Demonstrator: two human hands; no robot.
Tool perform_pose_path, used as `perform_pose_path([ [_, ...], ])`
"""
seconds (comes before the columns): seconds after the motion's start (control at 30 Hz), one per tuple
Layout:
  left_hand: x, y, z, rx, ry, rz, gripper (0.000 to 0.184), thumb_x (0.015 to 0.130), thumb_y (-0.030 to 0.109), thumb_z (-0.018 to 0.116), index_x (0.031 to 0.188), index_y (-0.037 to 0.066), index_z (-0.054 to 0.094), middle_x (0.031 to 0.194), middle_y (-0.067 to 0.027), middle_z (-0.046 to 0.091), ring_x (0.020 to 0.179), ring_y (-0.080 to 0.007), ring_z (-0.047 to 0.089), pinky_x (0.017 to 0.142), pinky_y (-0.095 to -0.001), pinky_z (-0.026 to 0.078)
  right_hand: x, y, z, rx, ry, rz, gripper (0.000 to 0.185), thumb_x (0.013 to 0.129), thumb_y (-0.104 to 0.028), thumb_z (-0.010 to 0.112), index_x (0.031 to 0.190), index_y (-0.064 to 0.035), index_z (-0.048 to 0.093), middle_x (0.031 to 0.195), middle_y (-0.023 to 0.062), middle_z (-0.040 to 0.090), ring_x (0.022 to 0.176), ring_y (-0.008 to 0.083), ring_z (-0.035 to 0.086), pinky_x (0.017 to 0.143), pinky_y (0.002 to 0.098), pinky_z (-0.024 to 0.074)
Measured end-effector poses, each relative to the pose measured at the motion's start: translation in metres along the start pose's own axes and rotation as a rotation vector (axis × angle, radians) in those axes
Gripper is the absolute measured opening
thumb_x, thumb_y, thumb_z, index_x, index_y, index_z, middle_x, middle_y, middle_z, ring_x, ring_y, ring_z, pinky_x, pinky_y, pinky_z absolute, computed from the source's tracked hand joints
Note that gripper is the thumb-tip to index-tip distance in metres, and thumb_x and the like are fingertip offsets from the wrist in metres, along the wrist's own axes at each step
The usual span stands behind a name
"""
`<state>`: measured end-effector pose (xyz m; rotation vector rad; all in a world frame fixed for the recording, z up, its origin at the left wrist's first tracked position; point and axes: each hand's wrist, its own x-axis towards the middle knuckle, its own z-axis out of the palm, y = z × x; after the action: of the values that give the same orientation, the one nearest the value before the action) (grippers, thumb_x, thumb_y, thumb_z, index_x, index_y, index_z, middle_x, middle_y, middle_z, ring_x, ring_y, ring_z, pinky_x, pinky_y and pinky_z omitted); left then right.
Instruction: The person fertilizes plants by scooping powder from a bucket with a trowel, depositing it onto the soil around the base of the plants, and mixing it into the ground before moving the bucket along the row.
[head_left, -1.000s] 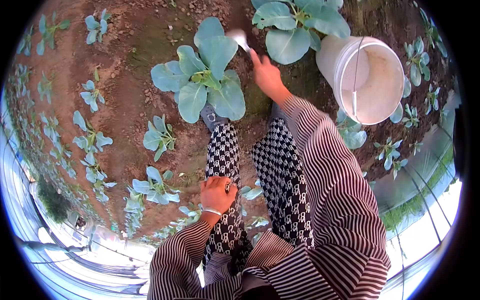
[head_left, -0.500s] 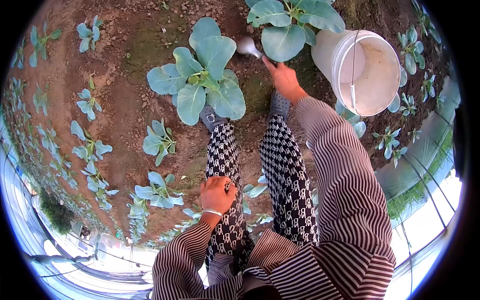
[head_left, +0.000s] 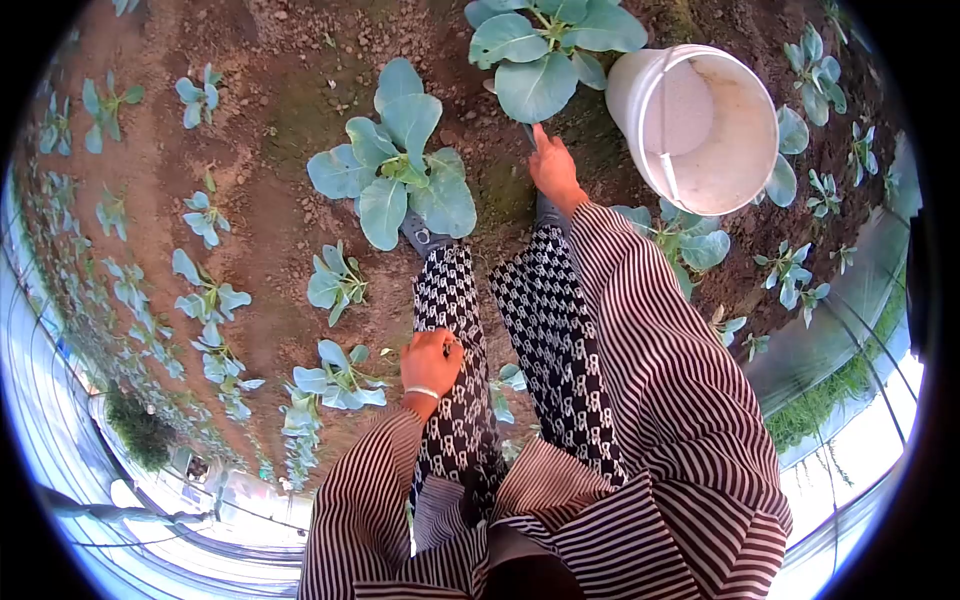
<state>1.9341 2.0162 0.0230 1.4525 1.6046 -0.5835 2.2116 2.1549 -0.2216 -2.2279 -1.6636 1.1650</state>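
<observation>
Slipping from view, the spoon [head_left: 528, 132] clamped in the right hand's [head_left: 556, 172] grip now lies partly under the brassica [head_left: 540, 88] left of the white bucket [head_left: 630, 92]; work seems to shift there. Leaves hide most of its bowl. Whether the left hand [head_left: 432, 362], curled on the trouser leg [head_left: 458, 430] nearer the body than the bucket, holds anything, I cannot tell.

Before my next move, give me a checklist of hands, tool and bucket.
1. Bare right hand holding slim grey tool: ok.
2. Tool's far end in clear view: not ok; broad-leaved blue-green plant mostly hides it.
3. Bare left hand away from tool: ok, resting on black-and-white patterned trousers.
4. Round white plastic bucket uncovered: ok, no lid.
5. Bucket's contents: cannot tell.
</observation>
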Motion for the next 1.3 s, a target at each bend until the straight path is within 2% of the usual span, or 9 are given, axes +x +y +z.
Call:
perform_pose_path([
  [0.13,0.006,0.038,-0.015,0.097,-0.026,-0.060,0.021,0.079,0.030,0.057,0.087,0.012,0.064,0.088,-0.0071,0.066,0.091,-0.0259,0.058,0.083,-0.0439,0.042,-0.030,0.014,-0.022,0.272,0.167,0.062,0.044,0.083,-0.009,0.054,0.126,-0.0020,0.048,0.075,0.0180,0.055,0.060,0.0356,0.055,0.060,0.0433,0.0476],
  [0.23,0.003,0.087,-0.039,0.252,0.058,0.002,0.018,0.080,0.027,0.060,0.084,0.010,0.064,0.086,-0.0081,0.065,0.092,-0.0269,0.059,0.086,-0.0417,0.043,-0.067,0.021,-0.074,1.361,-0.209,0.833,0.015,0.087,-0.010,0.051,0.101,-0.0037,0.052,0.066,0.0083,0.052,0.052,0.0200,0.048,0.043,0.0313,0.0384],
  [0.3,0.013,0.112,-0.053,0.184,0.147,0.114,0.016,0.079,0.025,0.061,0.084,0.009,0.064,0.091,-0.0088,0.065,0.094,-0.0280,0.058,0.086,-0.0411,0.043,-0.100,0.054,-0.082,1.621,-0.091,1.077,0.007,0.089,-0.009,0.050,0.084,-0.0074,0.046,0.068,0.0037,0.051,0.051,0.0103,0.041,0.040,0.0215,0.0281],
  [0.5,0.089,0.231,-0.081,-0.232,0.010,0.177,0.028,0.081,0.030,0.067,0.100,0.008,0.065,0.100,-0.0089,0.066,0.094,-0.0214,0.063,0.080,-0.0347,0.049,-0.220,0.128,-0.137,1.678,0.272,1.215,0.009,0.090,-0.014,0.052,0.086,-0.0063,0.049,0.063,0.0021,0.047,0.047,0.0111,0.039,0.038,0.0244,0.0290],
  [0.67,0.175,0.336,-0.047,-0.967,-0.230,-0.154,0.082,0.076,0.047,0.072,0.138,0.007,0.036,0.145,-0.0144,0.032,0.134,-0.0262,0.030,0.103,-0.0469,0.034,-0.298,0.171,-0.167,1.694,0.333,1.380,0.010,0.091,-0.017,0.052,0.086,-0.0080,0.050,0.063,0.0017,0.049,0.047,0.0106,0.041,0.038,0.0242,0.0291],
  [0.77,0.184,0.389,-0.032,-1.113,-0.360,-0.210,0.074,0.078,0.047,0.069,0.135,0.010,0.040,0.140,-0.0112,0.037,0.131,-0.0302,0.033,0.106,-0.0481,0.030,-0.340,0.168,-0.180,1.735,0.403,1.435,0.011,0.092,-0.019,0.052,0.086,-0.0091,0.050,0.063,0.0014,0.050,0.048,0.0103,0.042,0.038,0.0240,0.0292],
  [0.93,0.194,0.406,-0.003,-1.212,-0.274,-0.356,0.033,0.080,0.031,0.067,0.109,0.020,0.054,0.091,-0.0025,0.061,0.093,-0.0195,0.061,0.079,-0.0441,0.044,-0.383,0.130,-0.201,2.038,0.672,1.182,0.018,0.094,-0.023,0.051,0.099,-0.0062,0.054,0.071,0.0026,0.054,0.051,0.0103,0.044,0.041,0.0235,0.0328],
  [1.07,0.191,0.446,0.010,-1.725,-0.505,-0.419,0.028,0.077,0.028,0.076,0.074,0.013,0.052,0.060,-0.0015,0.046,0.057,-0.0205,0.048,0.070,-0.0437,0.050,-0.341,0.087,-0.246,1.977,0.902,1.104,0.025,0.095,-0.022,0.049,0.110,-0.0021,0.054,0.076,0.0031,0.054,0.055,0.0103,0.047,0.047,0.0246,0.0369],
  [1.3,0.191,0.498,-0.034,-1.723,-0.386,-0.477,0.031,0.078,0.025,0.070,0.067,0.018,0.042,0.051,0.0027,0.033,0.045,-0.0147,0.035,0.047,-0.0352,0.034,-0.229,0.063,-0.378,1.295,0.390,0.876,0.020,0.091,-0.023,0.052,0.093,-0.0048,0.059,0.065,-0.0005,0.051,0.046,0.0093,0.043,0.042,0.0248,0.0339],
])
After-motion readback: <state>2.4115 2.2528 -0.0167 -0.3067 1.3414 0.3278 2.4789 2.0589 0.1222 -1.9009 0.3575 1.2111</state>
